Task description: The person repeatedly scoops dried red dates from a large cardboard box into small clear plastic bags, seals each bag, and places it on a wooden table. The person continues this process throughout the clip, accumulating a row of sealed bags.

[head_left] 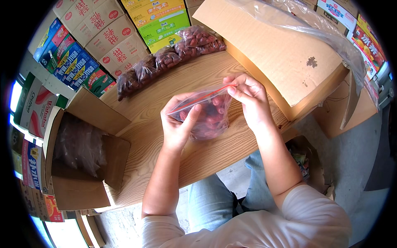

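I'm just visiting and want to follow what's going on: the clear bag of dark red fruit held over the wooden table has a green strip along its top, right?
Not quite: the strip is red, as the head view shows. It does run along the top of the clear bag of dark red fruit, held over the wooden table.

Tan cartons [118, 39]: bold red characters, and there they are again!
Yellow box [155, 12]: characters along its side.
White carton [38, 106]: Latin letters, tipped sideways!
Red box [368, 39]: large characters, far right!
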A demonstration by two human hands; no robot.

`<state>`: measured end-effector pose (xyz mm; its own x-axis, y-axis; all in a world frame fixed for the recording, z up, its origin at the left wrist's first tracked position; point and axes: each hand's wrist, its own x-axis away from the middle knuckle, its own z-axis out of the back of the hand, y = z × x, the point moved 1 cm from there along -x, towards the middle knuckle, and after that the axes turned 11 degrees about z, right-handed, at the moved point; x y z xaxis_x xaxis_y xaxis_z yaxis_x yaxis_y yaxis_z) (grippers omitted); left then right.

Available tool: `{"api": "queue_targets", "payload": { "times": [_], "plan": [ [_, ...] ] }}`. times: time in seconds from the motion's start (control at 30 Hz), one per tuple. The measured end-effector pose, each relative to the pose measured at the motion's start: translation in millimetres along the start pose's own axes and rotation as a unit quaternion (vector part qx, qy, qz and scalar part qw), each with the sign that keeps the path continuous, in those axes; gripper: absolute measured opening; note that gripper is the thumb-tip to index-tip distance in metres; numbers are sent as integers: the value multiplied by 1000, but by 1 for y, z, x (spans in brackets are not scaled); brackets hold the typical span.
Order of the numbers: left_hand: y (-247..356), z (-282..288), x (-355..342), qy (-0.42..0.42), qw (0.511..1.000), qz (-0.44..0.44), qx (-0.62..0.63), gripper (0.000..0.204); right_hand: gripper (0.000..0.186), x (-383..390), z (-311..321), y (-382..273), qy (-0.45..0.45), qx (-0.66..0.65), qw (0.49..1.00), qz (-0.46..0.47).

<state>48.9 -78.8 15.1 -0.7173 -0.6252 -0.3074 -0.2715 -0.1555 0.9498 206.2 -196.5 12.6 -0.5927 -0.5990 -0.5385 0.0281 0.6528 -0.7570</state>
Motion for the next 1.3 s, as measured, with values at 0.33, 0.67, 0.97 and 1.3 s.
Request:
{"api": "queue_targets", "payload": {
  "times": [0.33, 0.67, 0.97, 1.3],
  "plan": [
    [2, -1, 0, -9, 1000, -3, 0, 21, 8, 0, -5, -1, -63, 46, 997, 7],
    [2, -3, 1, -23, 1000, -3, 8, 20, 7, -1, -9, -4, -63, 52, 996, 17],
    [-4, -1, 0, -5, 999, -17, 29, 19, 5, 2, -13, -1, -28, -3, 1000, 12],
    [-16, 7, -7, 112, 979, -145, 90, 5, 4, 2, -15, -1, 26, -24, 999, -25]
  ]
}}
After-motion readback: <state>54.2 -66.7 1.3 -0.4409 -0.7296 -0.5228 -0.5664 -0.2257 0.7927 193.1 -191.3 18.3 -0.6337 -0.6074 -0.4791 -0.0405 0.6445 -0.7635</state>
